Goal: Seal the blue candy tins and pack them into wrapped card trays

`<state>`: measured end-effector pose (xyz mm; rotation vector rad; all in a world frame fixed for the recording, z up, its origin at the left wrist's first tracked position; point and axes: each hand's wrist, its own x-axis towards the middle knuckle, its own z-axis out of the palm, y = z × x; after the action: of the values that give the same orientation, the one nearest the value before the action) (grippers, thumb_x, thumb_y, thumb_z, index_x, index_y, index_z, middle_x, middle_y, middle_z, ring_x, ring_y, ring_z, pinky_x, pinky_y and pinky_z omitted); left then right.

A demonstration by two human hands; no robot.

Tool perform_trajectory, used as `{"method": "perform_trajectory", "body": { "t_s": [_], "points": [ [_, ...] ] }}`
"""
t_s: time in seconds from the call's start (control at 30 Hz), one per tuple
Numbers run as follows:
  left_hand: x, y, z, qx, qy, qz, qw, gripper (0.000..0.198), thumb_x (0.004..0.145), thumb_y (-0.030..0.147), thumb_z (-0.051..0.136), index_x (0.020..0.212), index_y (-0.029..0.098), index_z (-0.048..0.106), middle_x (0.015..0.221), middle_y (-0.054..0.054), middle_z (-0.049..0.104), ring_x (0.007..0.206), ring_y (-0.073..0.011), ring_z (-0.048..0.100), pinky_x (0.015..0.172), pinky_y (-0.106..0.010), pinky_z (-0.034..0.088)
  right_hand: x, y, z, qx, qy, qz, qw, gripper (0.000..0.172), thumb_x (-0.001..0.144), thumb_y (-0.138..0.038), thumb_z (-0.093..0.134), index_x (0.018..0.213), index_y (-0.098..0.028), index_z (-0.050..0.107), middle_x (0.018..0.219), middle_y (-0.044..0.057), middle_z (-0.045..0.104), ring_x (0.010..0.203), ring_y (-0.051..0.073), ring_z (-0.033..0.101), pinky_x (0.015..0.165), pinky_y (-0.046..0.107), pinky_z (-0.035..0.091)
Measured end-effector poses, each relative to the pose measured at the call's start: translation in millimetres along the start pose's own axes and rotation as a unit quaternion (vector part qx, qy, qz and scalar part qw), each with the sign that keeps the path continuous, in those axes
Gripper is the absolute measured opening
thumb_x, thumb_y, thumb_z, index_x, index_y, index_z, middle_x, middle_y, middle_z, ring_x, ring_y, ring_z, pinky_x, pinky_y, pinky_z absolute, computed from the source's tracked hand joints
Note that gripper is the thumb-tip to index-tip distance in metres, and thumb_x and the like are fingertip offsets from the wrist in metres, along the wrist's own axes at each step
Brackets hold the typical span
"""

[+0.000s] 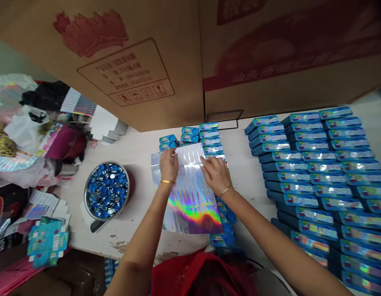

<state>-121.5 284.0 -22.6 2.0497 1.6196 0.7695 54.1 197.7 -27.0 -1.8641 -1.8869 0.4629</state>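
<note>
A shiny rainbow-holographic sheet (192,201) lies across the middle of the table, with a pale strip (189,154) along its far end. My left hand (169,166) is closed at the left part of that far end, its fingertips pinched together on the sheet. On the right side, my right hand (217,174) has its fingers bent and drawn together at the strip's edge. Whether a small label sits between those fingertips is too small to tell. Small blue boxes (211,141) stand in short rows just beyond the sheet, and more blue boxes (222,239) show from under its near right corner.
Rows of blue boxes (313,179) fill the right side. A metal bowl (127,193) of blue-and-silver caps stands at left. Large cartons (184,107) wall off the back. Flattened turquoise boxes (48,241), white stacks (105,123) and plastic bags (26,127) crowd the far left.
</note>
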Motion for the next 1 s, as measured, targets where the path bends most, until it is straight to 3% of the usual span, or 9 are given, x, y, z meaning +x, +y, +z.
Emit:
{"method": "perform_trajectory", "body": {
  "t_s": [0.1,0.23,0.47,0.67,0.8,0.9,1.0],
  "points": [
    [34,-40,-9.6,0.119,-0.068,0.047,0.99,0.022,0.086,0.017,0.047,0.099,0.021,0.064,0.095,-0.009,0.061,0.09,-0.0239,0.053,0.084,-0.037,0.042,36,-21,20,-0.027,-0.069,-0.045,0.996,0.04,0.096,-0.03,0.037,0.129,-0.016,0.053,0.098,0.012,0.059,0.091,0.026,0.045,0.076,0.037,0.032],
    [41,-63,-6.3,0.182,-0.122,0.104,0.97,0.023,0.09,0.023,0.045,0.096,0.022,0.067,0.094,-0.009,0.061,0.089,-0.0239,0.052,0.08,-0.036,0.041,48,-27,42,-0.057,-0.113,-0.043,0.991,0.041,0.095,-0.032,0.039,0.131,-0.015,0.051,0.103,0.014,0.058,0.092,0.028,0.044,0.075,0.039,0.032],
    [27,-62,-4.1,0.172,-0.111,0.122,0.971,0.024,0.093,0.029,0.042,0.092,0.023,0.065,0.101,-0.009,0.062,0.091,-0.0235,0.051,0.08,-0.037,0.038,44,-24,47,-0.071,-0.112,-0.028,0.991,0.042,0.096,-0.033,0.037,0.133,-0.017,0.05,0.102,0.014,0.055,0.094,0.028,0.043,0.075,0.039,0.03],
    [25,-62,-10.2,0.185,-0.075,0.04,0.979,0.021,0.087,0.035,0.053,0.104,0.023,0.058,0.107,-0.009,0.061,0.101,-0.0264,0.05,0.087,-0.041,0.032,43,-24,51,-0.071,-0.105,-0.025,0.992,0.043,0.096,-0.034,0.036,0.132,-0.017,0.051,0.101,0.014,0.056,0.094,0.028,0.043,0.076,0.039,0.031],
    [35,-64,-20.9,0.171,-0.125,0.036,0.977,0.014,0.086,0.036,0.055,0.087,0.022,0.058,0.096,-0.007,0.061,0.095,-0.025,0.05,0.086,-0.04,0.031,46,-30,47,-0.061,-0.097,-0.013,0.993,0.047,0.095,-0.035,0.038,0.138,-0.017,0.044,0.113,0.016,0.056,0.097,0.028,0.044,0.079,0.039,0.032],
    [44,-60,-31.4,0.073,-0.186,0.054,0.978,0.017,0.087,0.035,0.054,0.077,0.022,0.057,0.082,-0.004,0.061,0.084,-0.0213,0.052,0.082,-0.036,0.033,58,-37,39,-0.057,-0.04,-0.041,0.997,0.049,0.095,-0.035,0.038,0.141,-0.02,0.038,0.133,0.016,0.048,0.114,0.031,0.038,0.09,0.044,0.028],
    [49,-56,-43.1,-0.057,-0.209,0.032,0.976,0.022,0.082,0.04,0.061,0.07,0.022,0.057,0.066,0.0,0.057,0.072,-0.018,0.051,0.079,-0.032,0.035,76,-44,34,-0.028,-0.013,-0.076,0.997,0.038,0.098,-0.033,0.032,0.127,-0.022,0.053,0.122,0.011,0.058,0.114,0.028,0.041,0.097,0.044,0.02]
  ]
}}
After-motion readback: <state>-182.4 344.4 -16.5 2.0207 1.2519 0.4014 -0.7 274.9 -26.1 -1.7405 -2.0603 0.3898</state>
